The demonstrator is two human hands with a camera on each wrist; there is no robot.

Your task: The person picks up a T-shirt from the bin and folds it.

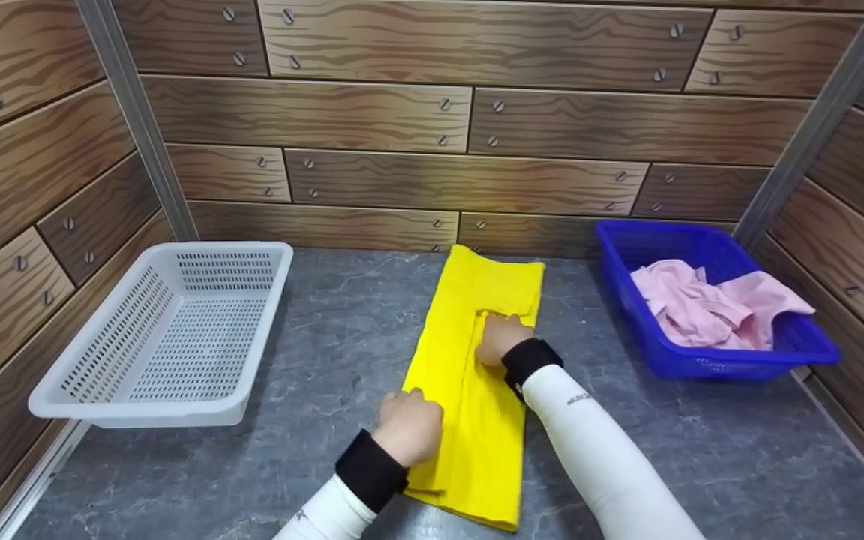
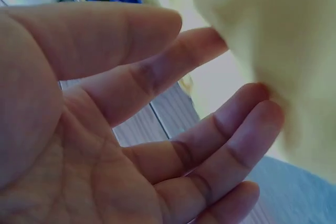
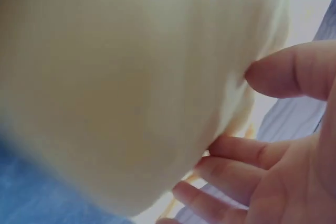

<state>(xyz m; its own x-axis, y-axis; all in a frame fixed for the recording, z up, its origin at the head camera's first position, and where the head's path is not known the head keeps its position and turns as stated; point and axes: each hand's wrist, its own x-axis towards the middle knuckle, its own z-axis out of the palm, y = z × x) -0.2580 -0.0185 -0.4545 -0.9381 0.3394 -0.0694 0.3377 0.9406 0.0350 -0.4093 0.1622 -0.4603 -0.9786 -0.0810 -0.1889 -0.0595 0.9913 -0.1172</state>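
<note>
A long yellow cloth (image 1: 469, 390), folded lengthwise into a strip, lies on the grey tabletop in the head view. Its left edge lies under my left hand (image 1: 411, 427), near the lower end. Higher up, my right hand (image 1: 503, 339) rests on the folded layer beside a notch in it. In the left wrist view the fingertips (image 2: 262, 108) touch the pale-looking cloth (image 2: 273, 40), with the thumb apart from it. The right wrist view has the thumb and fingertips (image 3: 220, 148) against the cloth (image 3: 131, 87), fingers loosely bent. Fingertips are hidden in the head view.
At the left stands a white perforated basket (image 1: 267, 330). A blue basket (image 1: 732, 360) at the right holds a crumpled pink cloth (image 1: 702, 307). Wood-patterned walls (image 1: 372, 176) enclose the grey tabletop (image 1: 327, 352) at the back and sides.
</note>
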